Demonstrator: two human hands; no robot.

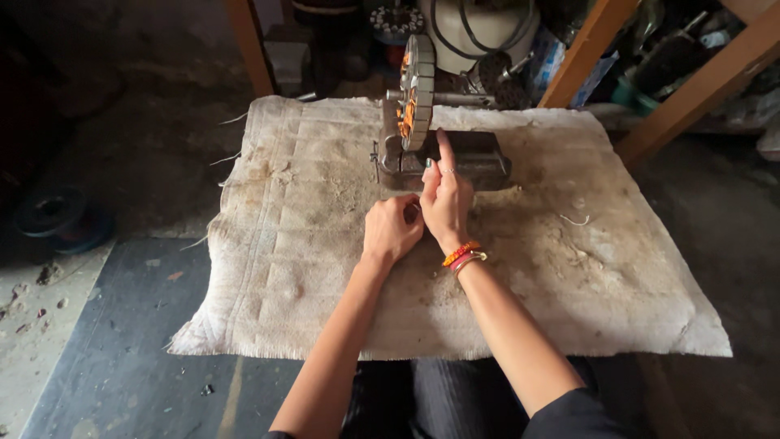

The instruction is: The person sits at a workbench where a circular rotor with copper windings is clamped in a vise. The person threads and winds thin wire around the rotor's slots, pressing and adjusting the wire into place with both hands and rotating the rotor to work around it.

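Both hands meet: left (392,230) seemingly fisted, right (445,195) forefinger extended.

Two hands (392,232) (445,195), one ring-shaped stator core (414,91), one metal block (471,158), one cloth (325,268), two bracelets (463,256).

The left hand (393,230) is curled into a closed grip, and whatever its fingers pinch is too small to tell, partly covered by the right hand (445,197). The right palm hides the front of the dark metal block (479,156). The round stator wheel (416,91) stands edge-on, its far face unseen. The cluttered shelf (674,57) is cut by the top edge, its contents indistinct.
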